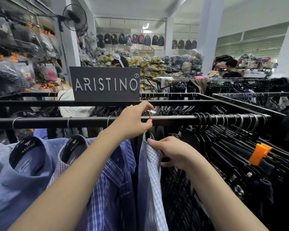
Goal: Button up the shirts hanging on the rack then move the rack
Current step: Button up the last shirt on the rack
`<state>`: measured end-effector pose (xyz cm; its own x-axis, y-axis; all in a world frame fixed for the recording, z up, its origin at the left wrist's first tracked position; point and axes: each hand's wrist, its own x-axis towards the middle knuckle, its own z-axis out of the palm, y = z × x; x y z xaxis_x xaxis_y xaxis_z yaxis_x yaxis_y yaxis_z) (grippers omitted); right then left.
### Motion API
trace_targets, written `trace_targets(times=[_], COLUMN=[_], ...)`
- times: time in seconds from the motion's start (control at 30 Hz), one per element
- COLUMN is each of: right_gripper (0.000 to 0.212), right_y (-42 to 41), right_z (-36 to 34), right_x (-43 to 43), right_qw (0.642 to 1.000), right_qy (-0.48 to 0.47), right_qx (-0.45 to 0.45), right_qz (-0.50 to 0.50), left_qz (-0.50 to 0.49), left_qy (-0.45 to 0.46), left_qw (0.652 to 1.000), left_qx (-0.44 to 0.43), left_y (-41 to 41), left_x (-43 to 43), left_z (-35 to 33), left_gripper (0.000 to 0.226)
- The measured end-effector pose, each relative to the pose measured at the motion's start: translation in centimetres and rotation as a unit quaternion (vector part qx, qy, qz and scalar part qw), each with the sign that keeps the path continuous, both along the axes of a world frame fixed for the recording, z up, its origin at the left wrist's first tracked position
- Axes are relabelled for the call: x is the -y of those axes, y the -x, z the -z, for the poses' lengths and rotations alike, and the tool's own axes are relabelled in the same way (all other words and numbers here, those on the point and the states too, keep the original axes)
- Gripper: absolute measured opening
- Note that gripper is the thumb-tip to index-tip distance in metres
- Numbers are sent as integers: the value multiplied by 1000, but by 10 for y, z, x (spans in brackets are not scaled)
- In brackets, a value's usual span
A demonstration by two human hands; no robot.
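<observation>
we're at the rack point(173, 117), black square rail running across the view. left hand point(133, 121) is up at the rail, thumb and forefinger pinched closed on the wire hook point(150, 114) of a hanger, right where the hook sits over the bar; small white tag point(152, 111) just beside the fingertips. right hand point(171, 151) is lower, fingers curled shut on the collar edge of the white checked shirt point(150, 177), thumb pressed on the fabric near the black hanger neck point(148, 135). that shirt hangs edge-on to us, so we can't tell if its buttons are done. just left of it hangs a blue plaid shirt point(113, 172), front open at the top, partly behind our left forearm. further left: a lilac checked shirt point(60, 164) and a plain blue shirt point(23, 177), both on black aristino hangers. right of our hands the rail is packed with dark garments point(232, 155) on black hangers, one with an orange clip point(259, 154). aristino sign point(105, 84) stands on the far rail behind
</observation>
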<state>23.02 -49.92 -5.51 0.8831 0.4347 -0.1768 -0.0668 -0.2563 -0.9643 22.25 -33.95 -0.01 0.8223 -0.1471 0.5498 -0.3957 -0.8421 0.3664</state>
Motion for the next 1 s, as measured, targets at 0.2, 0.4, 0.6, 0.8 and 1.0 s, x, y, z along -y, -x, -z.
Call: trace_targets(times=[0.2,0.4,0.6,0.8,1.0], right_gripper=[38,49,48,31,14], right_y=[-6,-10,-17,2,37], right_z=[21,21,24,-3,-72], right_x=[-1,-4,-2,2,-59], right_qw=[1000,997,997,921,851], right_qy=[22,78,79,259,71], right_qx=[-19,26,25,287,517], right_qz=[-13,-6,-3,57,64], left_qz=[-34,-30,-38,8,-16], left_qy=[-97,-94,-112,-72,47], left_qw=[995,995,993,997,997], left_qx=[6,12,1,-24,62], left_y=[-4,-3,-4,15,82], left_x=[-1,0,0,-5,-67], left_z=[12,13,14,12,-21], left_gripper=[30,36,35,55,47])
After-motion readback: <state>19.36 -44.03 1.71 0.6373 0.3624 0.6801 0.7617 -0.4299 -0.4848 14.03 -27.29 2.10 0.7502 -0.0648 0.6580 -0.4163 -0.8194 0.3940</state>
